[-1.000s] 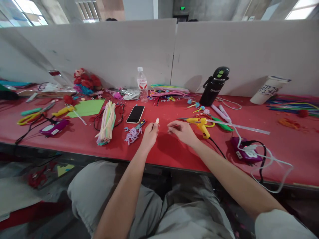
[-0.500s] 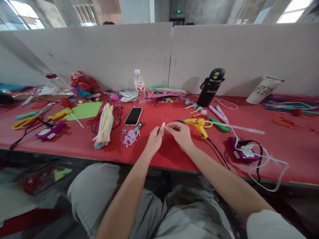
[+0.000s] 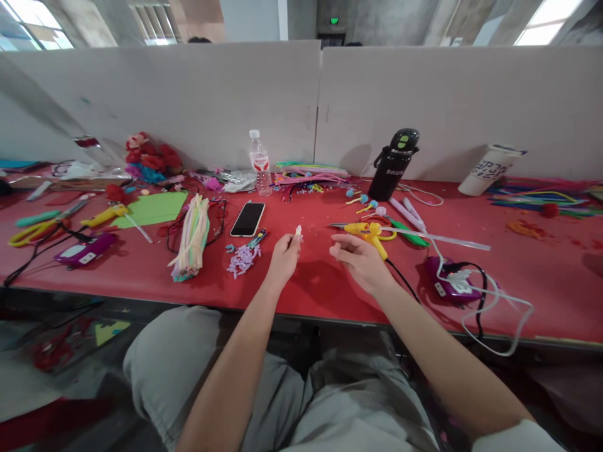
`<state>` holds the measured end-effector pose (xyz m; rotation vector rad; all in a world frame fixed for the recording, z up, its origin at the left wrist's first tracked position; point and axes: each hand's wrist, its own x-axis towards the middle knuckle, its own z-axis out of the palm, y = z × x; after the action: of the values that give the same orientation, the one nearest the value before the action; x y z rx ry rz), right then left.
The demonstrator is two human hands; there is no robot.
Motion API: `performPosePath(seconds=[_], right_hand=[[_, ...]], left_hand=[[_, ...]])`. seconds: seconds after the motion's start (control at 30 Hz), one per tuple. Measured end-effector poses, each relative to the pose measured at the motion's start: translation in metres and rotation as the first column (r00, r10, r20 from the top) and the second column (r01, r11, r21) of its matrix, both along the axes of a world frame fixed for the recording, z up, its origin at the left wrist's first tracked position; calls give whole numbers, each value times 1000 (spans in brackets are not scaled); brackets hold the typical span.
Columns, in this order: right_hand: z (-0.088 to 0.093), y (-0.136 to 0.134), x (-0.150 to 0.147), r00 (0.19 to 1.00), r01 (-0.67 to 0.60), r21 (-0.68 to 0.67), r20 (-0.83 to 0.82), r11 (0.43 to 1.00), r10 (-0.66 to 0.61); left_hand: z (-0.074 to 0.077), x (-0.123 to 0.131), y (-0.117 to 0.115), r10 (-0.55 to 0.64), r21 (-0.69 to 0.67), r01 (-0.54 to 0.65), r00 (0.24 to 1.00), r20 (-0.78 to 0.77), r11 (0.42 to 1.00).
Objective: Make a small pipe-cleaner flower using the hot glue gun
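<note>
My left hand is closed, pinching a small white piece upright between thumb and fingertips. The piece is too small to tell its kind. My right hand is apart from it, fingers slightly curled and spread, with nothing visible in them. Just behind the right hand lies a yellow glue gun with a clear glue stick in its back. Left of my left hand sits a pile of short lilac pieces, and a bundle of pale pipe cleaners lies farther left.
A phone lies behind the lilac pile. A water bottle, a black flask and a white cup stand along the partition. Purple power strips with loose cords lie on both sides of the red table.
My right hand has let go of the white piece and moved right, its fingers parting. My left hand keeps the piece and has shifted slightly left. The whole view has shifted a little.
</note>
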<state>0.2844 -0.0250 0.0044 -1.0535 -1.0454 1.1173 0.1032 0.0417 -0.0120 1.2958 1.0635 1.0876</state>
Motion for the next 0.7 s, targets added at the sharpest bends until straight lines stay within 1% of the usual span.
performPosePath(seconds=[0.03, 0.07, 0.1, 0.13, 0.17, 0.23, 0.27, 0.3, 0.33, 0.37, 0.4, 0.43, 0.47, 0.5, 0.53, 0.6, 0.63, 0.67, 0.7], right_hand=[[1, -4, 7, 991, 12, 14, 131, 1000, -14], [1, -8, 16, 956, 27, 26, 290, 999, -33], [2, -12, 26, 887, 53, 39, 457, 998, -65], [2, -15, 38, 784, 95, 53, 611, 994, -107], [2, -18, 51, 665, 157, 86, 728, 984, -170], [0, -19, 76, 445, 298, 179, 843, 938, -303], [-2, -16, 86, 362, 339, 209, 871, 917, -332], [-5, -12, 95, 300, 352, 217, 895, 910, -330], [-7, -6, 101, 260, 342, 207, 917, 917, -304], [-9, 1, 105, 245, 316, 175, 934, 933, -259], [-10, 9, 105, 251, 287, 129, 946, 949, -205], [-11, 17, 104, 279, 262, 83, 947, 962, -158], [-12, 25, 100, 336, 233, 46, 934, 971, -124], [-12, 31, 94, 421, 205, 31, 899, 978, -117], [-12, 36, 87, 527, 167, 37, 841, 985, -121], [-12, 41, 71, 747, 57, 79, 658, 995, -95], [-12, 41, 62, 834, 10, 92, 548, 996, -58], [-13, 40, 54, 894, -27, 85, 449, 996, -14], [-14, 38, 47, 926, -59, 61, 377, 996, 32]], left_hand=[[0, 1, 0, -3, 5, 3, 1000, 3, 1000], [0, 2, 0, -4, 7, 4, 1000, 5, 1000], [0, 3, 0, -6, 3, 6, 1000, 8, 1000], [1, 3, 0, -14, -6, 14, 1000, 15, 1000], [1, 3, 0, -28, -20, 28, 999, 27, 999], [1, 2, 0, -67, -49, 70, 996, 62, 996], [1, 2, 1, -88, -57, 92, 993, 78, 994], [1, 1, 1, -107, -61, 113, 990, 91, 992], [1, 1, 1, -125, -59, 131, 987, 99, 990], [1, 0, 1, -141, -54, 147, 985, 102, 988], [1, -1, 1, -155, -49, 160, 983, 100, 986], [1, -2, 1, -164, -46, 169, 982, 93, 985], [1, -3, 1, -169, -44, 173, 982, 84, 984], [1, -5, 2, -167, -41, 170, 984, 69, 985], [1, -6, 2, -159, -36, 161, 986, 54, 986], [-1, -10, 4, -140, -26, 140, 990, 31, 990], [-2, -11, 5, -132, -21, 132, 991, 28, 991], [-3, -12, 5, -124, -18, 125, 992, 29, 992], [-4, -14, 6, -117, -19, 118, 992, 38, 993]])
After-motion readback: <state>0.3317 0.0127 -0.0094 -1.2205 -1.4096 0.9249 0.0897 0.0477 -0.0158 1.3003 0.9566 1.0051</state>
